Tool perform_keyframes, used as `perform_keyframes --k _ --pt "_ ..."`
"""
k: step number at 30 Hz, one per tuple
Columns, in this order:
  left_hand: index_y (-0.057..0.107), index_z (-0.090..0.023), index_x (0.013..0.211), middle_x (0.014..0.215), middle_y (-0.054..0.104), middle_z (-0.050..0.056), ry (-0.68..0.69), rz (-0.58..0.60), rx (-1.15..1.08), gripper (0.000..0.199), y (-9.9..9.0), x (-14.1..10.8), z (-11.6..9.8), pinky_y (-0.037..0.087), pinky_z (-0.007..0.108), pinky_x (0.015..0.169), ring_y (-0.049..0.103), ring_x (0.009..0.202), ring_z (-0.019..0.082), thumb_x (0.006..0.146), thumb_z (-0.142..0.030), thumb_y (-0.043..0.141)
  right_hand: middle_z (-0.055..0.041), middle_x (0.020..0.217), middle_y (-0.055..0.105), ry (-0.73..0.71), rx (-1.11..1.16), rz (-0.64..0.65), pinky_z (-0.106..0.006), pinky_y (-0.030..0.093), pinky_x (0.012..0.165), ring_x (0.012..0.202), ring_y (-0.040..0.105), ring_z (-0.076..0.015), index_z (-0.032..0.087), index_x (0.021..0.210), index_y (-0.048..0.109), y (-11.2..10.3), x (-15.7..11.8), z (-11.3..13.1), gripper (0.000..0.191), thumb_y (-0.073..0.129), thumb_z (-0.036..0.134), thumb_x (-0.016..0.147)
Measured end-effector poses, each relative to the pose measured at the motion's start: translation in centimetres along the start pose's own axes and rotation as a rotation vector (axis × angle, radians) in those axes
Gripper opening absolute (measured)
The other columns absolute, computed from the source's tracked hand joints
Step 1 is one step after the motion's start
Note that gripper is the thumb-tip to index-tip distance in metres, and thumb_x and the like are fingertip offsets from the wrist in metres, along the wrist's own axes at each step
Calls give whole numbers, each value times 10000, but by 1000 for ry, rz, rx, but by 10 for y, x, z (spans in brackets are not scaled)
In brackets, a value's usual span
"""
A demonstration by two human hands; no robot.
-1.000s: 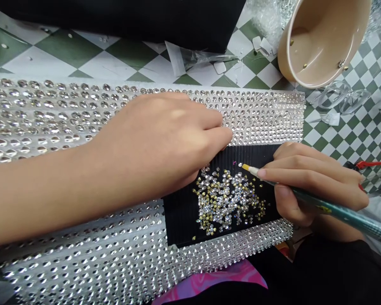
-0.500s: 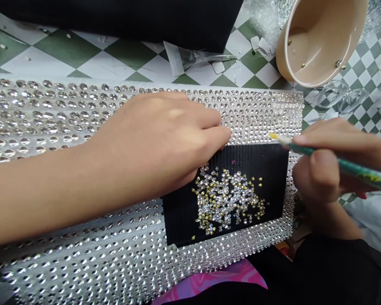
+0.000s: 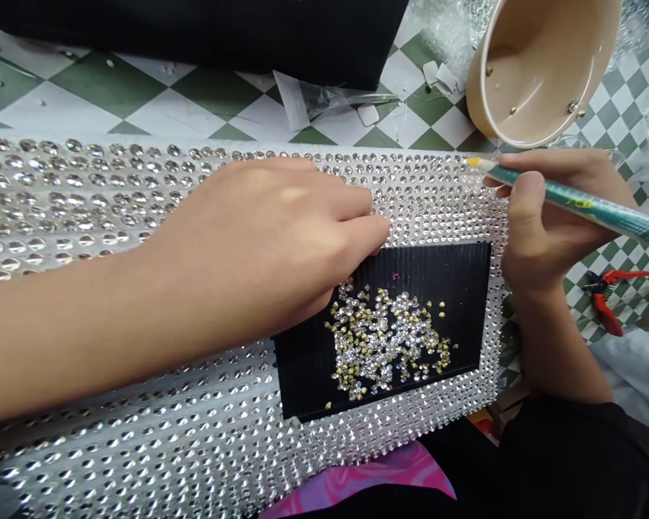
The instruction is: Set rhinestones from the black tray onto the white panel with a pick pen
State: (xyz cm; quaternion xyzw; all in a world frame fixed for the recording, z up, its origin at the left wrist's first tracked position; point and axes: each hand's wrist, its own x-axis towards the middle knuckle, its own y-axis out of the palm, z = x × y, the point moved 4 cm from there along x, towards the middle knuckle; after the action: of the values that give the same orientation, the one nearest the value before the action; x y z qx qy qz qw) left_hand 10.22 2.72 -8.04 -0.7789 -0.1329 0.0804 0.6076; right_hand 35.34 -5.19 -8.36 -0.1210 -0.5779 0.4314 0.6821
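Observation:
My right hand [image 3: 554, 216] pinches a green pencil [image 3: 578, 202] with a pale, yellow-ended tip. That tip is over the far right part of a sheet set with rows of clear rhinestones [image 3: 438, 189]. Curled closed, my left hand [image 3: 308, 231] rests on the sheet at the upper left corner of a black ridged board [image 3: 459, 288]. Its fingertips are hidden, so whatever they grip does not show. Loose rhinestones [image 3: 389, 339], some with gold backs upward, lie scattered over the board, which sits on the sheet.
A beige cup [image 3: 541, 72] with a few stones in it is tipped at the upper right. Red-handled cutters [image 3: 608, 299] lie right of my forearm. A black box [image 3: 205, 32] and a clear plastic bag [image 3: 324, 101] are at the back on the checked cloth [image 3: 140, 94].
My right hand has moved up, away from me, carrying the pencil tip from the board's top edge to the sheet's far edge. The red-handled cutters have come into view. My left hand stays put.

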Motion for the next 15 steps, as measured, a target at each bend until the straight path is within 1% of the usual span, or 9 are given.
perform_keyframes --k 3,5,7,9,11,12,13,14,15 --pt "707 -245 949 878 660 32 18 -22 2 486 -1 -1 1 568 409 718 707 835 225 936 -211 222 -54 952 849 31 9 14 -357 622 770 798 789 -192 189 1083 835 0 1 3 173 677 256 1058" --pt "713 -243 963 878 676 37 34 -45 -2 465 -3 -2 1 555 400 709 705 824 226 949 -199 250 -58 922 849 40 17 -18 -357 623 761 782 790 -202 184 1048 843 -1 1 5 151 703 240 1039" --pt "721 -251 975 890 694 39 22 -60 -27 456 -3 -3 2 556 419 728 708 829 241 963 -198 269 -61 893 847 61 29 -62 -360 626 749 778 793 -214 179 1008 854 -2 2 6 144 720 232 1019" --pt "738 -266 1002 930 715 34 -11 -46 -85 460 -2 -4 4 576 457 804 719 872 257 975 -214 282 -53 878 841 100 39 -88 -380 635 760 790 803 -232 190 1015 864 -4 4 4 155 717 241 1014" --pt "749 -276 1025 974 727 26 -42 -30 -148 457 0 -5 6 585 486 906 725 924 259 983 -224 298 -40 878 837 131 59 -111 -390 629 755 765 804 -228 211 1049 873 -7 6 4 160 724 260 1013" --pt "750 -275 1028 987 731 24 -47 -24 -167 447 0 -6 6 585 491 934 726 940 256 982 -220 309 -34 884 838 125 79 -131 -376 616 718 742 801 -218 226 1068 877 -10 8 5 161 732 266 1011" --pt "746 -270 1019 982 730 23 -43 -29 -168 436 1 -5 6 588 489 932 724 936 251 977 -209 317 -28 900 843 97 109 -168 -355 599 664 716 795 -203 245 1089 880 -14 9 9 165 738 271 1009" --pt "741 -262 1008 969 730 24 -30 -37 -154 426 1 -4 6 594 479 901 722 919 246 971 -196 322 -23 929 852 52 150 -203 -333 577 600 694 787 -189 264 1114 882 -20 9 14 175 747 276 1003" --pt "735 -252 991 947 728 27 -9 -51 -126 421 1 -3 5 597 461 851 719 889 239 967 -183 321 -18 983 862 34 188 -191 -322 573 562 706 790 -187 290 1162 876 -25 9 21 209 754 272 993"
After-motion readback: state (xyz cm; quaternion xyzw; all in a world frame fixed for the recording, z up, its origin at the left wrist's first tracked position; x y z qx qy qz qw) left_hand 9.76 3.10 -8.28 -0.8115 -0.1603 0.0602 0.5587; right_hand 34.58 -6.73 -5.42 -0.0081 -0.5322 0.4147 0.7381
